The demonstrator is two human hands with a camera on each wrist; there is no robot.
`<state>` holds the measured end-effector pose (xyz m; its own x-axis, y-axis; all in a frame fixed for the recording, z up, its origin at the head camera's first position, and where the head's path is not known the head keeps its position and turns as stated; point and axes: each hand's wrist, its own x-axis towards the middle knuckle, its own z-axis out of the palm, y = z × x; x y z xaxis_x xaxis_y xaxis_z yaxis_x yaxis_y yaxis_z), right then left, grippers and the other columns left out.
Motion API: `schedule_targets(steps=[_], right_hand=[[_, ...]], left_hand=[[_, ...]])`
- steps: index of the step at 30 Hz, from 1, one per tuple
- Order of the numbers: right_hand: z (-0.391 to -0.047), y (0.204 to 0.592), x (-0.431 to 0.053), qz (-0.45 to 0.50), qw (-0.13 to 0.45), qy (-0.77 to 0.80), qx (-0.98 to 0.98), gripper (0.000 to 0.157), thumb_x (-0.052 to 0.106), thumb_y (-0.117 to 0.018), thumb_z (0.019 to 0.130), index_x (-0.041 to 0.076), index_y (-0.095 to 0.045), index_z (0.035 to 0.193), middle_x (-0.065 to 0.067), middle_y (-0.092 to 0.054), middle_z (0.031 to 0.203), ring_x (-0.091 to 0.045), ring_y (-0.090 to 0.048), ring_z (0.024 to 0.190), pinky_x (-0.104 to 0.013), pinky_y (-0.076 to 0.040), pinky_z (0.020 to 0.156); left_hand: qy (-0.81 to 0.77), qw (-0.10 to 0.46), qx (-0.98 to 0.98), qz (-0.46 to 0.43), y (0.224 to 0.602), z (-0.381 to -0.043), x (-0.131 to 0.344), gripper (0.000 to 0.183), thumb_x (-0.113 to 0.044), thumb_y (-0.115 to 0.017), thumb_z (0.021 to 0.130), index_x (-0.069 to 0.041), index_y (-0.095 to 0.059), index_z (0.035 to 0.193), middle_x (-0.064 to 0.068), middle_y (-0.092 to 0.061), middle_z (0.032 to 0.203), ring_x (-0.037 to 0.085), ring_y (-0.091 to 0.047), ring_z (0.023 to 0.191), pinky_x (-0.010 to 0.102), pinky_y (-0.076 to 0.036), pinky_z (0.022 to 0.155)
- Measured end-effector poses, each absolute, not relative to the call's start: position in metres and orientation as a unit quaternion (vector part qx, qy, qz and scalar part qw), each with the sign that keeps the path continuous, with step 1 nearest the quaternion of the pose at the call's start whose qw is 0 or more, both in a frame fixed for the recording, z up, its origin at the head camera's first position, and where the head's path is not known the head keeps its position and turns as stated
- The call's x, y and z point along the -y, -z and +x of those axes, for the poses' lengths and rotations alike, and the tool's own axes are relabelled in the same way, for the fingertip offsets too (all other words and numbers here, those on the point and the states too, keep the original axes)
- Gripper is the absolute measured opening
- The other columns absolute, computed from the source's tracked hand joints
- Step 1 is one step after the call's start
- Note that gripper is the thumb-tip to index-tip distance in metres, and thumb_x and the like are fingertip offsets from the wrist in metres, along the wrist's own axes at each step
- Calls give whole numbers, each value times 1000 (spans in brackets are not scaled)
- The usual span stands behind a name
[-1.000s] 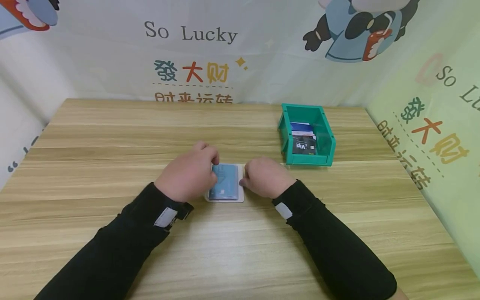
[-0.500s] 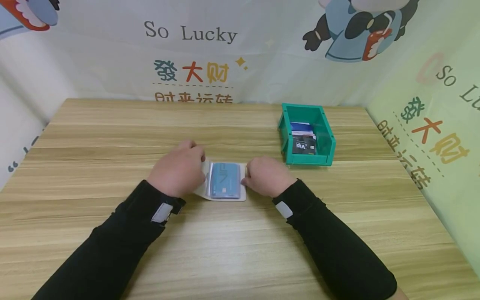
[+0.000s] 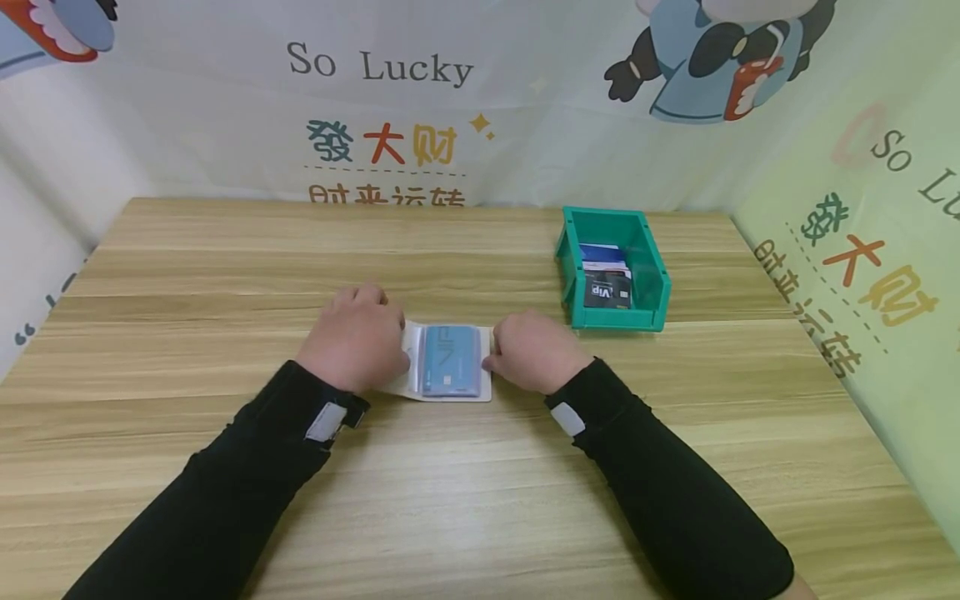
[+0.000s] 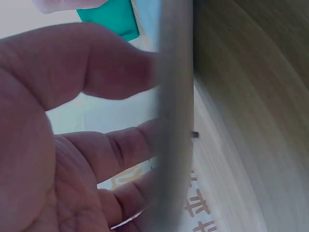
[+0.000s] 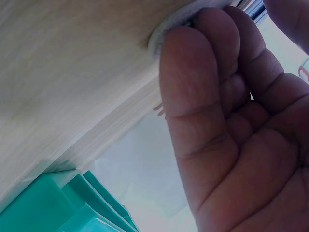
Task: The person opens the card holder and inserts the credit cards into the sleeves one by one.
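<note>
A small off-white card holder (image 3: 412, 387) lies unfolded on the table in the head view, with a light-blue card (image 3: 450, 360) in its clear sleeve facing up. My left hand (image 3: 356, 337) holds the cover flap on the left side and hides part of it. In the left wrist view the cover (image 4: 175, 116) shows as a blurred pale strip, thumb and fingers reaching to it. At the opposite edge my right hand (image 3: 536, 354) pinches the holder's border. The right wrist view shows its thumb and fingertips close together at the rounded corner (image 5: 159, 41).
Behind the right hand stands a green bin (image 3: 615, 319), with several cards (image 3: 607, 290) inside, the front one black. The wooden table (image 3: 480, 500) ends at a printed cloth backdrop (image 3: 525, 150), which also covers the sides.
My left hand has moved left, swinging the cover flap outward and uncovering the whole blue card. The holder has shifted slightly right; the right hand stays almost still at its edge.
</note>
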<state>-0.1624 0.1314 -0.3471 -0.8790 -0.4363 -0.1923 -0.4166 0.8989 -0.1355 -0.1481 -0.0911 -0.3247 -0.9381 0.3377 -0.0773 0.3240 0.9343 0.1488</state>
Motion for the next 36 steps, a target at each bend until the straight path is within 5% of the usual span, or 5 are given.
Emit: schedule_targets(steps=[7, 11, 22, 29, 36], right_hand=[[-163, 347, -131, -221, 104, 47, -969, 35, 35, -64, 87, 14, -58, 61, 1, -46, 53, -15, -48, 52, -26, -36, 48], [-162, 347, -131, -219, 105, 48, -969, 35, 35, -64, 87, 14, -58, 60, 1, -45, 53, -15, -48, 52, -26, -35, 48], [-161, 347, -131, -217, 102, 57, -969, 25, 34, -64, 88, 14, -62, 73, 1, -53, 60, -14, -50, 56, -27, -39, 51], [-160, 347, -131, -231, 89, 57, -967, 24, 34, -64, 87, 12, -66, 97, 1, -61, 78, -14, -52, 65, -29, -47, 63], [-160, 349, -131, -249, 74, 49, -965, 34, 36, -62, 87, 12, -64, 112, -1, -66, 93, -13, -54, 72, -32, -50, 72]], left_hand=[[-65, 86, -980, 168, 328, -150, 88, 17, -20, -65, 77, -4, -65, 83, 9, -52, 83, 27, -44, 75, 39, -41, 63], [-75, 112, -976, 174, 330, -150, 87, 19, -22, -65, 78, -4, -63, 80, 8, -54, 77, 23, -48, 66, 35, -42, 51], [-74, 93, -975, 188, 339, -144, 78, 50, -46, -63, 82, 0, -59, 101, 7, -53, 74, 22, -48, 64, 34, -41, 51], [-78, 73, -975, 196, 341, -137, 70, 83, -64, -67, 72, 1, -53, 122, 8, -50, 87, 23, -49, 68, 36, -44, 57], [-55, 64, -977, 196, 346, -134, 65, 95, -69, -70, 64, 3, -52, 123, 11, -48, 96, 26, -47, 71, 40, -47, 60]])
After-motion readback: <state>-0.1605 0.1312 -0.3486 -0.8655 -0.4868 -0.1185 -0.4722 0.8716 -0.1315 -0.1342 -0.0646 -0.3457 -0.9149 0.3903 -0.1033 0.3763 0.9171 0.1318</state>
